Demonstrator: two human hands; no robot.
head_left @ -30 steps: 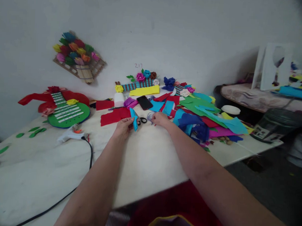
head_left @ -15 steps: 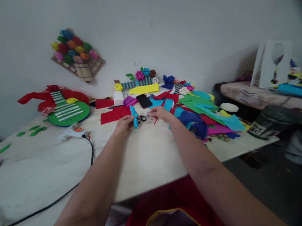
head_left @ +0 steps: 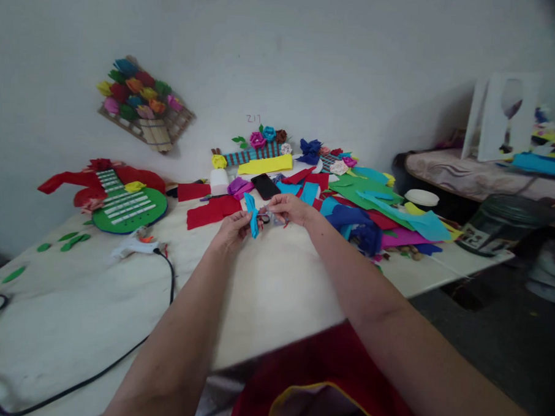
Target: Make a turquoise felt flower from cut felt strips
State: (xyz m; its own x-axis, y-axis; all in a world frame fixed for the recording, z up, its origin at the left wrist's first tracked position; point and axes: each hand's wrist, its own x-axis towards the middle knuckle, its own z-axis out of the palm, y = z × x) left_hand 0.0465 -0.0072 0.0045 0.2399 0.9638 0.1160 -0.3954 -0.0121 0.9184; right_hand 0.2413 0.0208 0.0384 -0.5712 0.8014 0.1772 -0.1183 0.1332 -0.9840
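My left hand (head_left: 233, 229) pinches a small folded blue paper piece (head_left: 252, 213), holding it upright just above the table. My right hand (head_left: 287, 208) is closed a little to its right, its fingers pinched on a thin strand of thread or wire that runs toward the blue piece. Black-handled scissors (head_left: 264, 219) lie on the table between the two hands, partly hidden behind them. Red paper sheets (head_left: 212, 211) lie just beyond my left hand.
A white glue gun (head_left: 133, 244) with a black cord (head_left: 114, 360) lies left of my arms. A black phone (head_left: 264, 185) and a heap of coloured paper (head_left: 378, 215) fill the far right. A green and red craft board (head_left: 124, 201) sits far left. The table edge (head_left: 468, 274) drops off at right.
My right hand has moved left and lifted toward the blue piece. My left hand has raised the blue piece slightly.
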